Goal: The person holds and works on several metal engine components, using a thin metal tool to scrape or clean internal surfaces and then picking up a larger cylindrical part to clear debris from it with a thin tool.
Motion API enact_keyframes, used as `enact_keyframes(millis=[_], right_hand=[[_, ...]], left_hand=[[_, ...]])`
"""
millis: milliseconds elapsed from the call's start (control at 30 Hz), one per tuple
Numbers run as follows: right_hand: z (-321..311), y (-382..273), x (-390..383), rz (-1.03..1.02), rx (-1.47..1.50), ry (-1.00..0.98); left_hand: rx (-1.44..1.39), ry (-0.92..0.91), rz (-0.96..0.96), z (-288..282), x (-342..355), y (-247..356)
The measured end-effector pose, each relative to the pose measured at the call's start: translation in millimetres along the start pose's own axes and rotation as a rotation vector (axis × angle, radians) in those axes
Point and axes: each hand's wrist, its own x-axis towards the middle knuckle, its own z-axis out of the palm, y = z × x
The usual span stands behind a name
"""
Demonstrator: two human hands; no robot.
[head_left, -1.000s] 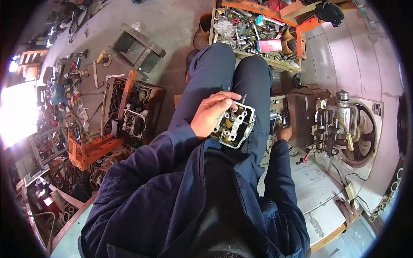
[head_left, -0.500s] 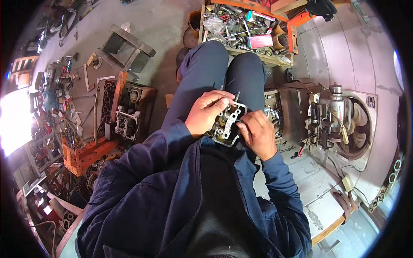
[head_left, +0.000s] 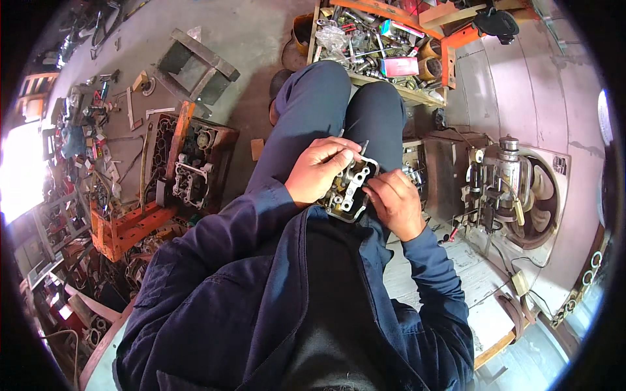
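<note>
A small metal cylinder head (head_left: 347, 190) rests in my lap between my thighs, with bolt holes, a pale bracket across its middle and a short stud at its top. My left hand (head_left: 321, 169) grips its upper left side, thumb and fingers over the top edge. My right hand (head_left: 394, 199) is curled at its right side, fingertips against the rim; whatever they pinch is too small to make out.
Orange stand (head_left: 127, 228) with a larger engine head (head_left: 192, 176) at left; dark stool (head_left: 195, 68) beyond it. Wooden crate (head_left: 447, 68) of tools and parts ahead. Fan machine (head_left: 508, 195) on pale boards at right, beside a dark metal box (head_left: 443, 176). Scattered parts cover the left floor.
My right hand has come up from the bench at the right to the cylinder head's right side. My left hand still holds the head.
</note>
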Motion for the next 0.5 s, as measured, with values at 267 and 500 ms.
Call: enact_keyframes(millis=[267, 500], right_hand=[[-6.5, -0.8, 2.9, 0.099, 0.018, -0.099], [-5.9, 5.7, 7.4, 0.22, 0.284, -0.201]], left_hand=[[-0.048, -0.013, 0.001, 0.4, 2.3, -2.4], [0.091, 0.004, 0.031, 2.7, 2.0, 0.2]])
